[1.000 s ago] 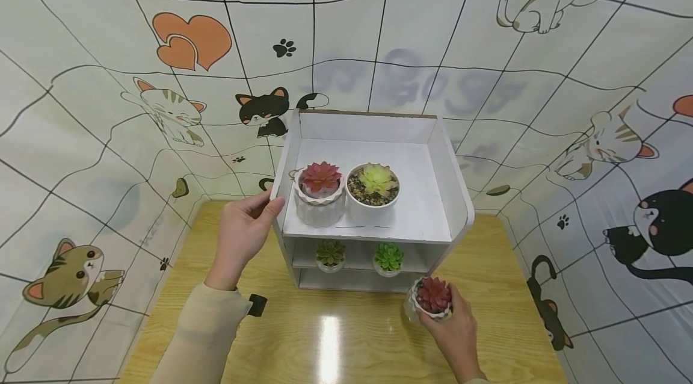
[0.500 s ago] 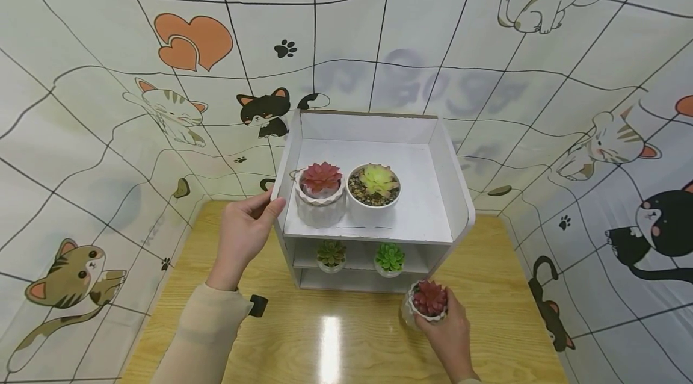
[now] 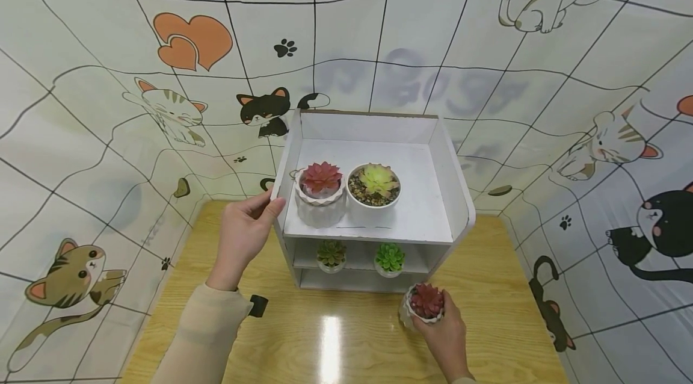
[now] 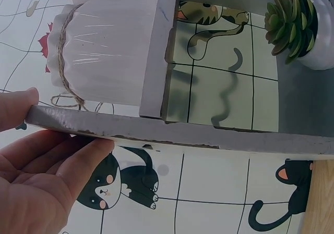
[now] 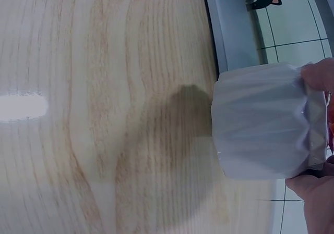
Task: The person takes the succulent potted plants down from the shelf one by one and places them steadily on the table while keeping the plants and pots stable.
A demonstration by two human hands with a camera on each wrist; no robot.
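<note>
My left hand [image 3: 246,236] pinches the left side panel of a small white shelf [image 3: 417,179], thumb inside and fingers outside in the left wrist view. With my right hand [image 3: 446,336] I grip a white fluted pot [image 5: 266,122] holding a red succulent [image 3: 426,300], just in front of the shelf's lower right corner. The right wrist view shows the pot's side, with fingers and thumb at its rim. Whether the pot's base touches the table is unclear. On the top shelf stand a white pot with a red succulent [image 3: 322,177] and a bowl with a yellow-green succulent [image 3: 377,180].
Two small potted plants, a dark green succulent [image 4: 289,25] and a bright green succulent [image 3: 389,257], stand on the middle shelf. The wooden table [image 3: 303,342] lies beneath. A black square [image 3: 258,305] is near my left sleeve. Cat-patterned sheeting [image 3: 346,29] surrounds the table.
My right hand has moved slightly left and toward the front with the red succulent's pot. The left hand stays on the shelf's side panel.
</note>
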